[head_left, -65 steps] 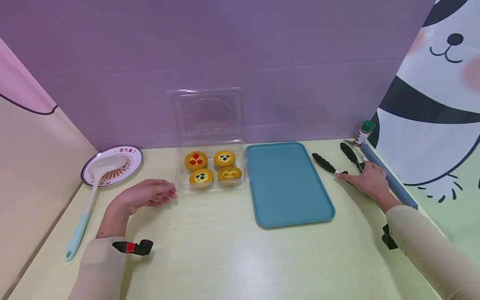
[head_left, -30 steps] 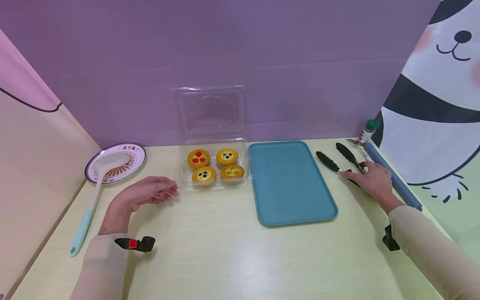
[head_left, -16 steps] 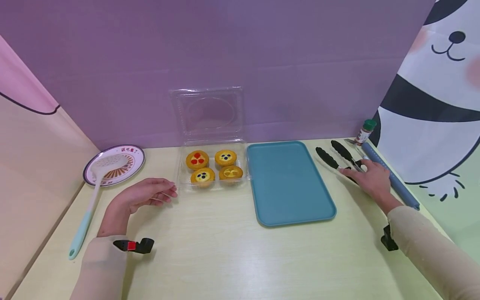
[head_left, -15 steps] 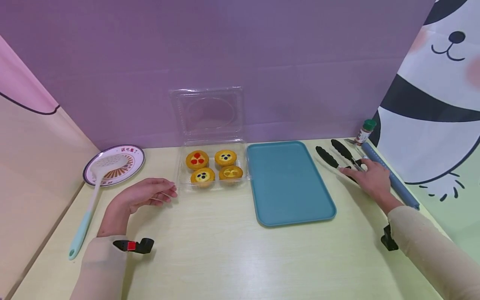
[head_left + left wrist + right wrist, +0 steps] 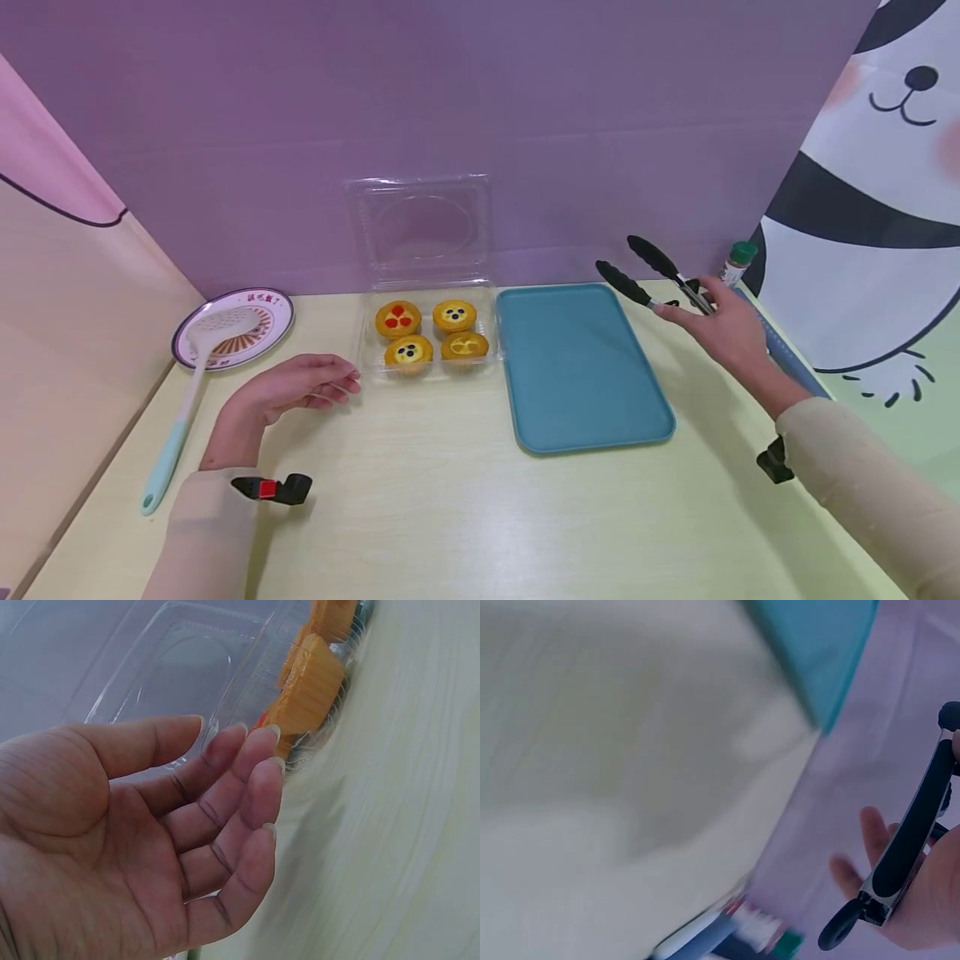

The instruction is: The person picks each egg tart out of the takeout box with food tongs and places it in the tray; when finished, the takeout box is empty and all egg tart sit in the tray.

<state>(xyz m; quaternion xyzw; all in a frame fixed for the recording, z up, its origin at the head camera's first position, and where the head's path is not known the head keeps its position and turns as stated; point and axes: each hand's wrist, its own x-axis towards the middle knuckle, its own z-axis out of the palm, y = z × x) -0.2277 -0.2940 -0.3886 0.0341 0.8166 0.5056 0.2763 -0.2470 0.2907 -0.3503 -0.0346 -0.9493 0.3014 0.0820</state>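
Observation:
My right hand [image 5: 727,329] grips a pair of tongs [image 5: 624,282] with black tips, raised above the table near the back right corner of the teal tray [image 5: 585,375]. The tongs' two arms are spread, with nothing between the tips. In the right wrist view, the tongs' black handle [image 5: 904,847] lies across the palm. My left hand [image 5: 296,387] holds nothing, its fingers loosely bent beside the clear plastic box [image 5: 423,229]. The box's lid stands up at the back, and several fruit-topped egg tarts [image 5: 397,319] sit inside.
A white skimmer [image 5: 217,325] with a pale blue handle rests on a patterned plate [image 5: 273,325] at the left. Behind my right hand stands a green-capped jar [image 5: 738,260], with a long blue item [image 5: 797,367] along the right edge. A purple backdrop [image 5: 555,167] rises behind the table.
My right hand has lifted the tongs off the table and carried them up and leftward toward the tray's back corner. My left hand keeps its place.

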